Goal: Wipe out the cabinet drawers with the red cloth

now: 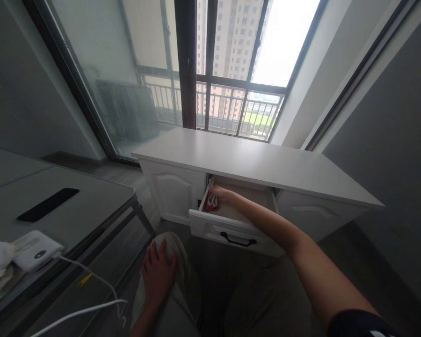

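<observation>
While inside drawer, right hand on cloth.

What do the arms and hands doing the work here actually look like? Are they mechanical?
No, they're human. The left hand and right hand are bare and five-fingered. The right arm wears a dark short sleeve with a small pale mark; no left sleeve shows.
</observation>
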A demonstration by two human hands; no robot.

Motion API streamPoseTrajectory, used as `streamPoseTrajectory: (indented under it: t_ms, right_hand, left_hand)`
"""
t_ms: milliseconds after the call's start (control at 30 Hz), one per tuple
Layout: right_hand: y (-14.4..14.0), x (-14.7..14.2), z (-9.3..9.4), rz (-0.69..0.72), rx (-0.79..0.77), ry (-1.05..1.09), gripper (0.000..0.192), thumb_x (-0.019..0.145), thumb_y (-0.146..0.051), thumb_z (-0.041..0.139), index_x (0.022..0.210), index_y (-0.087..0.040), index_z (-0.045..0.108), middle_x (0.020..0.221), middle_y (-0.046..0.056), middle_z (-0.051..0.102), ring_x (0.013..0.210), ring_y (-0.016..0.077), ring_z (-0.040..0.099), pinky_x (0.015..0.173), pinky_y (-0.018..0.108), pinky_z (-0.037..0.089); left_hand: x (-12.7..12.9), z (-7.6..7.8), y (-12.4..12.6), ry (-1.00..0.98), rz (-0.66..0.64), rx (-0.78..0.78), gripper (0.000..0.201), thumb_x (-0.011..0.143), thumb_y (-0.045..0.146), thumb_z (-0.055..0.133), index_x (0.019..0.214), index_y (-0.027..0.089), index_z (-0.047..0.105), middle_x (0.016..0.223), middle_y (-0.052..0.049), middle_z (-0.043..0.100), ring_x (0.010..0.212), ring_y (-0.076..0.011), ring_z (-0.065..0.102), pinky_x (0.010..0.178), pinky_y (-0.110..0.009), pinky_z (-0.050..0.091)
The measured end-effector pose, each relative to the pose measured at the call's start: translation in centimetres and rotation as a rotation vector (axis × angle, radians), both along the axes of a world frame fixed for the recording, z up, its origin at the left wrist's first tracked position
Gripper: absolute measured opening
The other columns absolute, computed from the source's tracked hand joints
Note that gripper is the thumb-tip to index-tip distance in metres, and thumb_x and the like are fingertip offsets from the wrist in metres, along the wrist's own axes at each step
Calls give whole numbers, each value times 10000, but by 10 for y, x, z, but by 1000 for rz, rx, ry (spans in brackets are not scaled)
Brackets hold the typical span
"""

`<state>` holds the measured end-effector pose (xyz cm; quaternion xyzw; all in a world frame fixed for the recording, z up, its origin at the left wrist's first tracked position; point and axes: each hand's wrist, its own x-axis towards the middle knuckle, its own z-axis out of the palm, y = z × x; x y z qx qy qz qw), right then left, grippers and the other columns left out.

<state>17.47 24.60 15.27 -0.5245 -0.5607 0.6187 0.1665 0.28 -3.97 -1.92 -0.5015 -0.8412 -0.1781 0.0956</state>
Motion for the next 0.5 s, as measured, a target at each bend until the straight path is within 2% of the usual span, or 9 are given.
streamPoseTrajectory:
  t_ms: [133, 300, 500]
  right_hand:
    - [-32, 3, 5, 182, -111, -39, 235, 956, -34, 510, 767, -141, 599, 641, 16, 652, 568, 136, 629, 534, 210, 511]
    - [-54, 5, 6, 383, -91, -132, 230, 880, 33, 543, 735, -127, 620, 669, -16, 636, 584, 105, 588, 520, 178, 463]
    - [-55, 6, 3, 411, -53, -137, 211, 877, 16, 558, 741, -124, 638, 691, -15, 636, 615, 99, 582, 566, 178, 466]
  left_hand:
    - [3, 5, 0, -17, 7, -1, 597, 989, 375, 489, 1538, 141, 482, 1622, -215, 390, 1466, -384, 391, 1130, -542, 416]
    - [5, 6, -1, -16, -18, 16, 617, 982, 375, 498, 1548, 132, 468, 1630, -226, 377, 1464, -392, 396, 1138, -555, 407]
    - [5, 5, -2, 2, -18, 25, 614, 992, 392, 478, 1550, 135, 464, 1616, -231, 393, 1442, -401, 420, 1123, -563, 420]
